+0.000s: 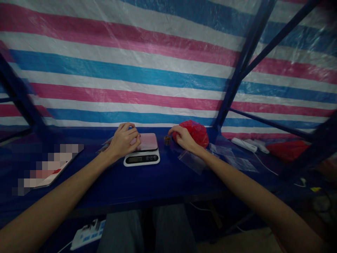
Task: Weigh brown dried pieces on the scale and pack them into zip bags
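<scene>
A white kitchen scale (141,160) with a pinkish top plate (147,141) and a dark display lies on the blue table. My left hand (125,140) is over the plate's left edge, fingers bent and thumb close to the fingertips; whatever is between them is too small to make out. A small clear cup (167,141) with brownish contents stands right of the scale. Beside it is my right hand (183,137), its index finger arched out toward the cup's rim, no held thing showing. A red plastic bag (196,133) lies directly behind this hand.
Clear plastic bags (193,162) lie under and beside my right forearm. A partly blurred-out flat panel (56,168) is at left. White items with a cable (244,144) and another red bag (288,150) are at right. Blue frame bars (231,84) rise before a striped sheet.
</scene>
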{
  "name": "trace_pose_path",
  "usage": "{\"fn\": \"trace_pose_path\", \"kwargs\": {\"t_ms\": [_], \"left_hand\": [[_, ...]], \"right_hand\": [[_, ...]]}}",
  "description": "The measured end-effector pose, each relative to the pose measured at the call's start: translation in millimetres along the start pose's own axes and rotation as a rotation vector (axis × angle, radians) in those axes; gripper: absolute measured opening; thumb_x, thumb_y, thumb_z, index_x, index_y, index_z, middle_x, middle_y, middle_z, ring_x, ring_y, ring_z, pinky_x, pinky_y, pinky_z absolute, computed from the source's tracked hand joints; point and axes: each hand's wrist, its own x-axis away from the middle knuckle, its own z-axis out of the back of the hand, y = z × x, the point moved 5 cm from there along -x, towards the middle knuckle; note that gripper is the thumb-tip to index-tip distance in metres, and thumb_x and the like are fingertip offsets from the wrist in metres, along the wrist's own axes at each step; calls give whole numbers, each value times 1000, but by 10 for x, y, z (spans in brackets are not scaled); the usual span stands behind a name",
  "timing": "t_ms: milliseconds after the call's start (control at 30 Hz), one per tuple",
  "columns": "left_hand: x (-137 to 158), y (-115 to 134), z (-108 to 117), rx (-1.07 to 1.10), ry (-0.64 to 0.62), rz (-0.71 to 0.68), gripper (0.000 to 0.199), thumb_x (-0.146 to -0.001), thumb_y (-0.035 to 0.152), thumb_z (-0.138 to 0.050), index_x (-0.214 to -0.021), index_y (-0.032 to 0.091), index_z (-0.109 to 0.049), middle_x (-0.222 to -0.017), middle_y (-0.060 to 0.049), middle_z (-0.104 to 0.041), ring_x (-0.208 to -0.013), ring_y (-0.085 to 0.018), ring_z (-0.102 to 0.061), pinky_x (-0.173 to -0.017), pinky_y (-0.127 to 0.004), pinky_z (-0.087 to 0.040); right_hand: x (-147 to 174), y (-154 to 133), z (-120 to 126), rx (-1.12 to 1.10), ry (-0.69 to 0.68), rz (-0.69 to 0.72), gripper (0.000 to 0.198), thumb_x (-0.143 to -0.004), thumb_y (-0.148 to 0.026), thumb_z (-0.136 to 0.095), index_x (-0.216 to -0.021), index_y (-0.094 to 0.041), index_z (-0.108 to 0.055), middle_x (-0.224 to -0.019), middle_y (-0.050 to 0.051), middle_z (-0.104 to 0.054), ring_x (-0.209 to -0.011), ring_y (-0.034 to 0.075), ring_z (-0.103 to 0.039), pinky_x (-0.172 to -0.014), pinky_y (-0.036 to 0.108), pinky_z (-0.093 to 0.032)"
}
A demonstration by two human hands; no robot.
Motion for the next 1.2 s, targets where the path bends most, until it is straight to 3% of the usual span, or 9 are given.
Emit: {"fn": "trace_pose_path", "kwargs": {"t_ms": [233,367,533,733,900,1000,1133,1200], "left_hand": [[-20,-8,50,51,46,55,21,-89,19,-52,-78,20,-69,-76,-5,-72,-98,-28,-60,-89,-47,-43],[-20,42,58,112,86,83,21,-90,18,-52,-79,19,-69,-75,-4,-72,-95,-27,-59,-86,-45,-43],[-26,205,27,186,123,61,19,-89,16,-54,-78,19,-69,-74,-4,-72,-91,-26,-59,-82,-43,-42],[-43,407,57,216,164,-4,17,-87,12,-55,-78,18,-68,-75,-4,-72,-90,-25,-60,-80,-42,-42],[-20,432,78,269,191,21,19,-88,9,-54,-80,19,-68,-75,-3,-72,-87,-23,-60,-80,-40,-42],[-21,421,116,286,212,28,17,-88,10,-55,-82,19,-68,-77,-3,-73,-89,-24,-61,-80,-41,-41],[-15,397,169,327,236,108,18,-91,11,-53,-83,19,-67,-77,-3,-72,-88,-24,-60,-82,-43,-41],[-4,416,168,367,209,139,20,-93,11,-51,-85,19,-67,-78,-4,-72,-89,-23,-60,-85,-44,-41]], "right_hand": [[14,-56,-39,140,-95,17,46,-73,5,-42,-93,-17,-77,-98,10,-70,-98,23,-61,-94,38,-46],[45,-7,-44,67,-45,-21,44,-75,4,-41,-95,-17,-74,-101,8,-69,-101,22,-61,-97,38,-47],[65,105,-56,37,69,-71,48,-77,2,-43,-113,-16,-70,-106,10,-71,-100,23,-64,-95,40,-50],[91,50,-139,-16,51,-60,52,-76,5,-40,-111,-18,-71,-109,8,-74,-101,22,-67,-95,39,-51],[100,82,-99,-116,116,-174,50,-79,5,-38,-109,-18,-71,-93,4,-77,-87,19,-72,-84,33,-54],[107,109,-87,-154,142,-243,50,-80,4,-40,-115,-17,-69,-96,6,-77,-88,19,-74,-85,33,-55],[140,127,-157,-177,79,-311,43,-94,-13,-53,-136,-20,-58,-111,8,-76,-101,21,-72,-94,39,-54],[159,142,-209,-194,20,-323,52,-93,-27,-66,-143,-22,-51,-115,8,-75,-106,24,-71,-98,42,-53]]}}
